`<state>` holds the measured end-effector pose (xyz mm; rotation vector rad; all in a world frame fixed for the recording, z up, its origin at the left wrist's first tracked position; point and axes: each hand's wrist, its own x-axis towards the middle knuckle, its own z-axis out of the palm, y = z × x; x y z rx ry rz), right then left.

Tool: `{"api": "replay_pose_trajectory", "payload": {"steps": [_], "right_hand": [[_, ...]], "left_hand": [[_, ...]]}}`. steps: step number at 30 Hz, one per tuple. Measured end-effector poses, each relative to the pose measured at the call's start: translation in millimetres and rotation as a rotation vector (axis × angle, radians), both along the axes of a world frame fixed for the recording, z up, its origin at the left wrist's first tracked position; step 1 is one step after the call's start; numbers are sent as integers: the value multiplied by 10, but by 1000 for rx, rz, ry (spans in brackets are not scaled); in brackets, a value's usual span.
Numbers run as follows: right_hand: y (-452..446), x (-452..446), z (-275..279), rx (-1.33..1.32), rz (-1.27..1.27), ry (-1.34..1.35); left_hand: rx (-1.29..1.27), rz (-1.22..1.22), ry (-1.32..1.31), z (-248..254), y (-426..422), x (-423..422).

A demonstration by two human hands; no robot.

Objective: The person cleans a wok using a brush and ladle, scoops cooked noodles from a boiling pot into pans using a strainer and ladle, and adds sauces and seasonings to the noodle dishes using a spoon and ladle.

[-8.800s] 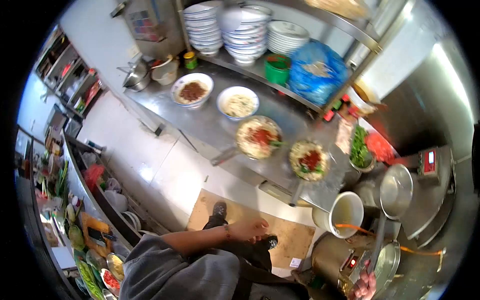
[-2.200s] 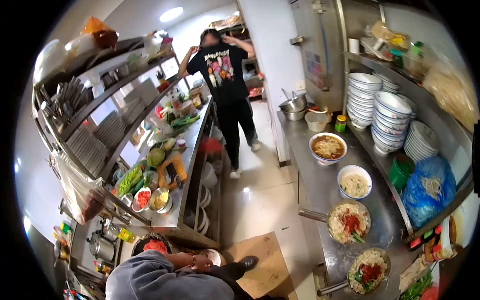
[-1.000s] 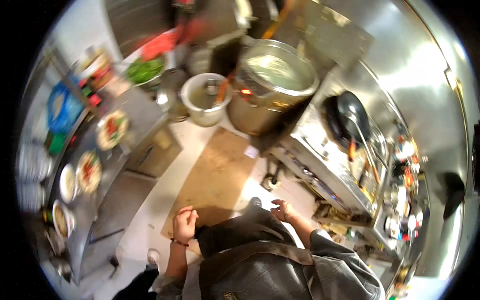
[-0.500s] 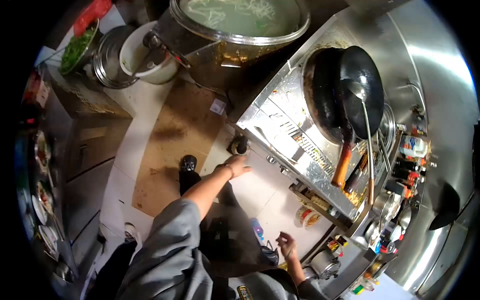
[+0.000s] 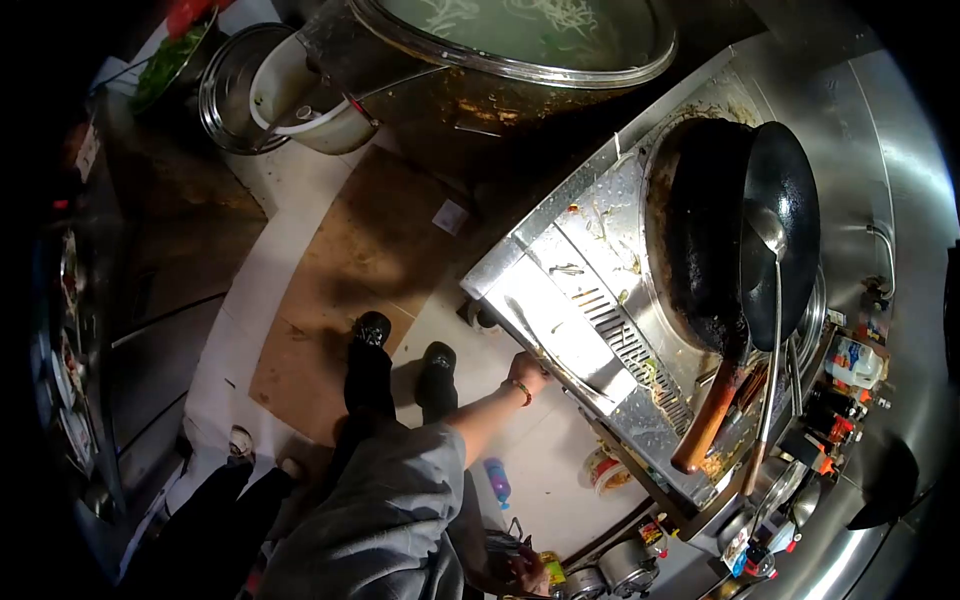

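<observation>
My left hand (image 5: 530,372) reaches to the front panel of the steel stove (image 5: 585,322), its fingers curled at a control knob that they mostly cover. A bracelet circles that wrist. My right hand (image 5: 526,570) hangs low at the bottom, dim and partly cut off, close to a yellow-labelled container (image 5: 552,568); its fingers are unclear. On the burner sits a black wok (image 5: 705,240) with a wooden handle (image 5: 712,415). A second dark wok or lid (image 5: 795,220) leans against it, and a long-handled ladle (image 5: 768,230) rests across.
A large steel pot (image 5: 520,70) with pale noodles in cloudy liquid stands beyond. Next to it is a white bucket (image 5: 335,130). Bottles and jars (image 5: 850,365) line the stove's right side. A food tub (image 5: 608,468) and a bottle (image 5: 497,482) are on the floor. Another person's legs (image 5: 235,500) show at left.
My left hand has moved right, from over the floor to the stove's front panel, and its fingers have curled. My right hand has dropped lower. The view has shifted, and my second shoe now shows.
</observation>
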<state>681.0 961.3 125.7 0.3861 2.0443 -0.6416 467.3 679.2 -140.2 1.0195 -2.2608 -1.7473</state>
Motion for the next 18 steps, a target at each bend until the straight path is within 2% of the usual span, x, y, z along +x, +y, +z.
{"api": "replay_pose_trajectory", "payload": {"steps": [1, 2, 4, 5, 6, 8, 9, 13, 16, 17, 18], "right_hand": [[-493, -382, 248, 90, -89, -213], [-326, -357, 142, 80, -88, -208], [49, -281, -127, -106, -141, 18], [-306, -605, 145, 115, 144, -59], [-203, -543, 52, 0, -7, 82], [-62, -630, 30, 73, 106, 104], [-168, -712, 157, 21, -57, 2], [-257, -860, 253, 12, 41, 37], [-77, -786, 155, -9, 6, 54], [-66, -780, 157, -3, -1, 59], [-87, -799, 153, -12, 86, 206]], "left_hand": [[303, 110, -3, 77, -24, -2], [194, 101, 17, 73, -34, -5], [68, 95, 43, 65, 0, -26], [32, 103, 58, 67, 25, -24], [54, 107, 45, 35, 38, -31], [97, 116, 18, -36, 69, -43], [77, 91, 18, -80, 75, -47], [-80, 96, 72, -135, 134, -39], [-173, 100, 70, -276, 188, -41], [-99, 114, 55, -168, 168, -39], [-27, 129, 38, -57, 145, -40]]}}
